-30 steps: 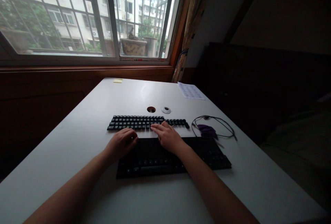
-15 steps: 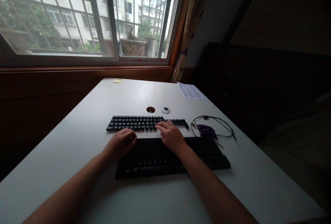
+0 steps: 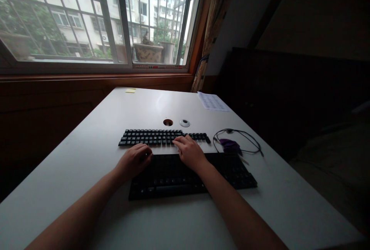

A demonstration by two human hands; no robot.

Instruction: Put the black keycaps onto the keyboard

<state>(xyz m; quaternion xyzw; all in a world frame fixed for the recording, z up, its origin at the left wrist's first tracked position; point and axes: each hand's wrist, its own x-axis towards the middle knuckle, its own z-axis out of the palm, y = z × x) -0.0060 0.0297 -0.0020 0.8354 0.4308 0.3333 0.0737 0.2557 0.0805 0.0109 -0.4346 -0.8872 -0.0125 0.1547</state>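
Observation:
A black keyboard [image 3: 176, 190] lies on the white desk, its upper part a dark bed where single keys are hard to make out. Behind it, loose black keycaps [image 3: 150, 137] are laid out in rows. My left hand [image 3: 134, 160] rests at the keyboard's far left corner, fingers curled around the edge and covering that corner. My right hand [image 3: 189, 151] reaches over the keyboard, its thumb and fingertips pinched together on a keycap at the near edge of the rows. The hand hides part of the rows.
Right of the keycaps lie a coiled black cable [image 3: 254, 139] and a purple cloth-like piece [image 3: 230, 146]. Behind them are a round desk hole [image 3: 168, 122], a white ring cover [image 3: 185, 123], printed paper [image 3: 213, 101] and a yellow note [image 3: 130, 90]. A barred window stands beyond the desk [image 3: 83, 142].
Both hands stay nearly where they were, and the keyboard and keycaps hold their places. The whole view has shifted only very slightly.

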